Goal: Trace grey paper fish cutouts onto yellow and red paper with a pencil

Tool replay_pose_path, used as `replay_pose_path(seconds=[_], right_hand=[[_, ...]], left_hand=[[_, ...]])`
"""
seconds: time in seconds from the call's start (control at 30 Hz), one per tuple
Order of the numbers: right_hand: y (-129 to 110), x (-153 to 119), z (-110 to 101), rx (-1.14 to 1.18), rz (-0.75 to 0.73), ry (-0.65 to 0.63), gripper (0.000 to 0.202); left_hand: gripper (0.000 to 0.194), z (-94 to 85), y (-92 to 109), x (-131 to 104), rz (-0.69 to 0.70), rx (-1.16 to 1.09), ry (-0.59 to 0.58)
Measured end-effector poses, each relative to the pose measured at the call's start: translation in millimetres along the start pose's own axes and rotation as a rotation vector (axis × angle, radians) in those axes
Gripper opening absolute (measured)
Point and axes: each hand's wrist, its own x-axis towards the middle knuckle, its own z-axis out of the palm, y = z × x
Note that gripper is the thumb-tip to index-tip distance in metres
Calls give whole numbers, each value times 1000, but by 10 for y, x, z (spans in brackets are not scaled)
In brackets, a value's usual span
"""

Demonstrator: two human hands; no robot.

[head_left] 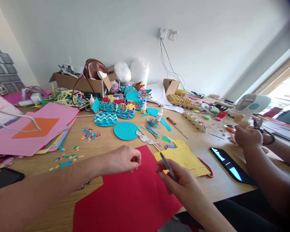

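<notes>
A large sheet of red paper (135, 196) lies on the table in front of me, one of its edges cut at an angle. Over its far left part is my left hand (125, 158), fingers curled in a pinch; a tiny greyish bit shows at the fingertips, too small to name. My right hand (180, 178) is closed around a pen (168, 165) that points up and away, above the sheet's right side. Beyond lie yellow paper (183, 156) with drawn marks, a grey paper cutout (146, 138) by a thin stick, and a blue paper disc (125, 130).
At the right, a co-worker's hands (250, 137) hold scissors (259, 127) and a pale brown piece. A phone (230, 166) lies between us. Stacked coloured paper (53, 129) is on the left, near another dark phone (6, 178). Glue bottles (159, 115) and paper crafts stand behind.
</notes>
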Motion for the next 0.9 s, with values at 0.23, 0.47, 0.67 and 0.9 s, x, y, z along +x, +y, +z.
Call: replay_pose_path(seconds=[0.23, 0.47, 0.67, 0.9], right_hand=[[-216, 235, 124, -250, -288, 0, 8], [-239, 312, 117, -260, -209, -115, 14], [-267, 339, 84, -281, -140, -230, 14], [-105, 981, -295, -294, -74, -19, 16]], left_hand=[[16, 163, 104, 7, -40, -705, -144], [17, 146, 97, 17, -107, -800, -149], [13, 142, 69, 6, -85, -813, -156], [14, -21, 180, -300, -81, -105, -23]])
